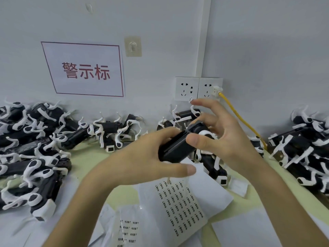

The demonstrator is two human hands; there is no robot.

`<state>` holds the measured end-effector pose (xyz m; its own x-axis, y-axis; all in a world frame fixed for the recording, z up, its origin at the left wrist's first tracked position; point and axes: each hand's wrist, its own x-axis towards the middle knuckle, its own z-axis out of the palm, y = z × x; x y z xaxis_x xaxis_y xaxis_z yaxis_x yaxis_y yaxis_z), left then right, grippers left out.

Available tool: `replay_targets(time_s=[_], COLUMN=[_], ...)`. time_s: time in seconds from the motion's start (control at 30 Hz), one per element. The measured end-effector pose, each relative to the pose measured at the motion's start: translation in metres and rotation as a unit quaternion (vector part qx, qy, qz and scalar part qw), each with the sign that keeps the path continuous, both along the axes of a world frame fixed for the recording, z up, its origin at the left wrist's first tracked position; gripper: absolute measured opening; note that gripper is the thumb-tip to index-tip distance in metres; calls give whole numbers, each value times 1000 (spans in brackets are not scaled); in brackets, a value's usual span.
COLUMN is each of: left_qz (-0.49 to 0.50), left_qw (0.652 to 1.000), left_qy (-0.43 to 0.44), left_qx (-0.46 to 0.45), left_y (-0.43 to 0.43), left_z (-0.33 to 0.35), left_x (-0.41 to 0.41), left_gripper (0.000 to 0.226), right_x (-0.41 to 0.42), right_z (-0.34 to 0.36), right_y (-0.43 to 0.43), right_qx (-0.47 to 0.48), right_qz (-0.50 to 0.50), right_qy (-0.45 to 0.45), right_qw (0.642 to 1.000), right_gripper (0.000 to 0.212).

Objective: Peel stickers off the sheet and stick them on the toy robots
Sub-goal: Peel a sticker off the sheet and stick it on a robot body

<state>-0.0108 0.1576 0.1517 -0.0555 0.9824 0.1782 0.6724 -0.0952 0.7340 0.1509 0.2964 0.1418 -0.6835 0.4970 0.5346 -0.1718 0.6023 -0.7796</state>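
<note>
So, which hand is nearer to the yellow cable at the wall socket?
Right. The right hand is just left of the yellow cable; the left hand grips the toy robot farther left.

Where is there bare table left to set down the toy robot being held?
One bare strip of table lies between the left pile of toy robots and the left hand, which grips a toy robot. A narrower strip runs along the right pile. Sticker sheets cover the front; the back edge is crowded.
</note>
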Motion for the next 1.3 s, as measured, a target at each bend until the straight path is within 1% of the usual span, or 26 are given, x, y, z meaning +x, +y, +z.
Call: replay_targets(time_s=[0.07,0.1,0.17,0.23,0.3,0.37,0.43,0.5,0.57,0.63,0.7,0.87,1.3], left_qz=[24,38,83,133,159,168,177,181,181,175,167,162,188], left_qw=[998,995,985,973,961,947,937,935,937,941,945,950,953], left_qy=[-60,-93,-153,-186,-224,-268,-287,-284,-270,-254,-237,-213,-151], left_qx=[1,0,-2,7,34,64,91,114,126,141,154,160,185], left_y=[4,7,13,17,19,20,21,21,22,24,25,30,32], left_z=[-5,-7,-12,-17,-20,-20,-20,-19,-19,-21,-23,-28,-31], left_x=[1,2,1,-2,-4,-6,-5,-2,3,6,11,20,26], left_gripper=[45,45,51,60,65,68,71,71,65,52,45,47,48], right_x=[-3,-4,-6,-5,-4,-2,-2,-5,-10,-14,-18,-22,-22], right_z=[0,0,1,2,4,6,8,8,4,-1,-4,-8,-8], right_y=[-1,-2,-4,-6,-6,-8,-10,-12,-15,-18,-22,-25,-24], right_qx=[-11,-8,-11,-30,-47,-83,-125,-148,-151,-153,-154,-151,-160], right_qz=[-19,-37,-68,-81,-95,-77,-27,6,-3,-25,-44,-76,-84], right_qy=[17,34,85,149,197,211,171,98,60,70,87,105,94], right_qw=[1000,999,994,985,975,971,977,984,987,985,983,980,979], right_gripper=[71,65,46,27,14,10,11,10,6,6,6,9,11])
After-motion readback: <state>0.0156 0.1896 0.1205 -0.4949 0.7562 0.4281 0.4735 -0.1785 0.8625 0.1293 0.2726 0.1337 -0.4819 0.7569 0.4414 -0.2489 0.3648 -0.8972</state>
